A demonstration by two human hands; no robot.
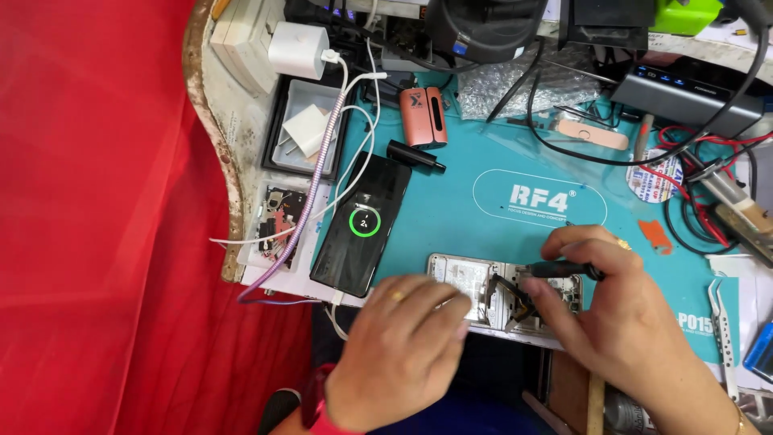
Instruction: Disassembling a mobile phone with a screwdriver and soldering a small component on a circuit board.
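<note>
Black phone screen [361, 224], green ring, left.

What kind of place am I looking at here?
Most likely a phone repair bench: an opened phone lies on a teal work mat, the right hand holds a dark tool over it, and tweezers lie nearby.

1. Your left hand [398, 346] rests on the near left end of the opened phone [503, 302], which lies at the near edge of the work mat [483, 217].
2. Your right hand [620, 306] sits over the phone's right end, holding a screwdriver [560, 269] that points left across it.
3. Left of the opened phone lies a charging phone [362, 225], its cable [314, 185] running back to a charger [298, 50].
4. A tray [306, 129] sits behind that phone, at the mat's left edge.
5. Tweezers [722, 330] lie to your right; tangled wires [692, 193] lie behind them.
</note>
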